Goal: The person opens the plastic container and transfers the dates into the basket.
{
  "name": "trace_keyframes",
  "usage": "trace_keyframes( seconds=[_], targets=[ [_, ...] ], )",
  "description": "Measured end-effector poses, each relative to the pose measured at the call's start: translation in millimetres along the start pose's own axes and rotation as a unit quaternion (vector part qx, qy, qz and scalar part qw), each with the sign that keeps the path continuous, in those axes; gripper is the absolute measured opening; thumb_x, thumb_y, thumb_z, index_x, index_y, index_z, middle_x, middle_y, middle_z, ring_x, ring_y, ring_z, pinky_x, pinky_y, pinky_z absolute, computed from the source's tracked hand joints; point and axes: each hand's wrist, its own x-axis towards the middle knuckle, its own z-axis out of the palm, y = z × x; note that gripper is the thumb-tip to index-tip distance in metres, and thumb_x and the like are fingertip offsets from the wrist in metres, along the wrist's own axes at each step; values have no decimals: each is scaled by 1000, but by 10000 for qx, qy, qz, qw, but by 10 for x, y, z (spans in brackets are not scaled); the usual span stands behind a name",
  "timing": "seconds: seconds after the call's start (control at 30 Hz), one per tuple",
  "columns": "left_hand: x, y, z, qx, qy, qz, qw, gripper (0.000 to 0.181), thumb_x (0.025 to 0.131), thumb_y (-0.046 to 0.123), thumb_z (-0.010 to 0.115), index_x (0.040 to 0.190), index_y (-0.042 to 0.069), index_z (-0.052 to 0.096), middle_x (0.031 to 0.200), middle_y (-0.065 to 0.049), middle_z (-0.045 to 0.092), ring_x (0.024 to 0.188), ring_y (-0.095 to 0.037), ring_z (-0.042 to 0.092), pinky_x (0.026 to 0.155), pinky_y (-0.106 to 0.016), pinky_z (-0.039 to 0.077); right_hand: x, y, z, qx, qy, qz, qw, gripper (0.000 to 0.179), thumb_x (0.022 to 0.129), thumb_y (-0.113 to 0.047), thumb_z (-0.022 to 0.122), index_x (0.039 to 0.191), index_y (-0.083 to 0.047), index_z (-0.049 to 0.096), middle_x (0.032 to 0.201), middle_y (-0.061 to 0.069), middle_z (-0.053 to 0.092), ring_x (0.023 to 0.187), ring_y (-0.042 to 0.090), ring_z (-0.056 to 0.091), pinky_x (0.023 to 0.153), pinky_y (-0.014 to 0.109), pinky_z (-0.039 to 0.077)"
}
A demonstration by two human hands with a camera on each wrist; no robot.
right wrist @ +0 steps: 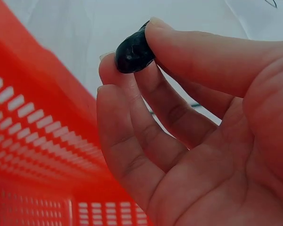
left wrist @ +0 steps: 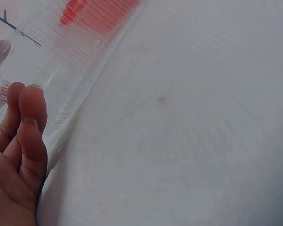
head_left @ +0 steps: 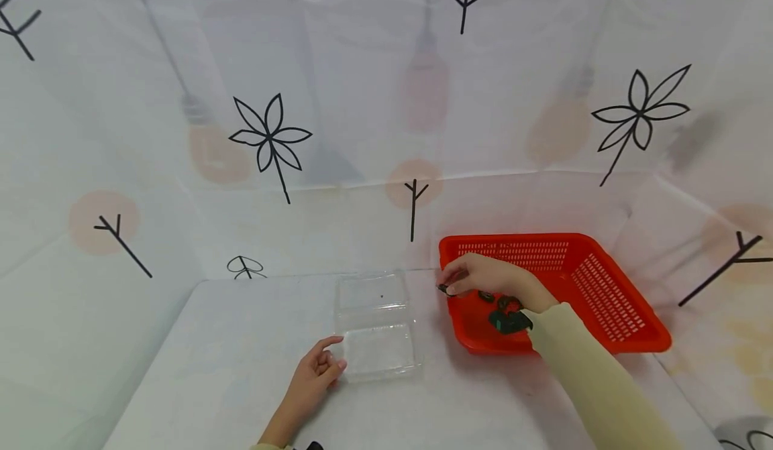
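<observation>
A clear plastic clamshell box [head_left: 379, 349] lies with its lid [head_left: 371, 294] folded back on the white table. My left hand [head_left: 315, 371] holds the box's left edge, index finger and thumb at the rim, the other fingers curled against its side. My right hand [head_left: 486, 279] is over the left rim of a red plastic basket [head_left: 594, 289]. Between its thumb and fingertips it pinches a small, glossy, dark rounded piece [right wrist: 134, 52], whose kind I cannot tell. Several dark pieces [head_left: 486, 296] lie in the basket, partly hidden under the right wrist.
White cloth [head_left: 241, 369] covers the table, and a printed cloth backdrop [head_left: 362, 135] rises behind and at both sides. The basket's slotted wall [right wrist: 28, 113] rises beside the right hand. A gap of table surface separates basket and box.
</observation>
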Motion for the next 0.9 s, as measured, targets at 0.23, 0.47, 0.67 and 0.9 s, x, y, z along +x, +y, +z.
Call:
trace_keyframes(
  seconds=[0.23,0.47,0.67,0.9],
  targets=[
    [-5,33,-21,16,-7,-231,9997,48,92,12,73,136,6,55,73,-3,53,56,-11,52,56,-25,47,-155,160,-197,138,233,268,9993,26,94,-18,70,118,-9,70,108,8,68,102,33,62,88,45,53],
    [-8,71,-37,-31,-118,-76,9999,48,93,11,71,136,2,53,72,-1,53,56,-11,52,56,-25,47,-381,389,-359,396,590,403,9967,29,96,-18,67,122,-5,67,117,10,65,105,30,62,91,46,51],
    [-11,79,-46,9,-90,-107,9999,47,93,11,71,136,3,54,73,-1,53,56,-10,52,56,-25,47,-538,632,-407,537,889,600,9928,33,97,-19,66,124,-1,65,122,16,62,101,32,62,90,48,50],
    [-9,69,-44,48,-96,-184,9998,47,93,11,71,136,4,54,74,-2,53,56,-11,53,56,-25,48,-640,948,-426,819,974,669,9896,39,98,-17,65,127,8,60,124,22,61,110,37,62,92,46,51]
  ],
)
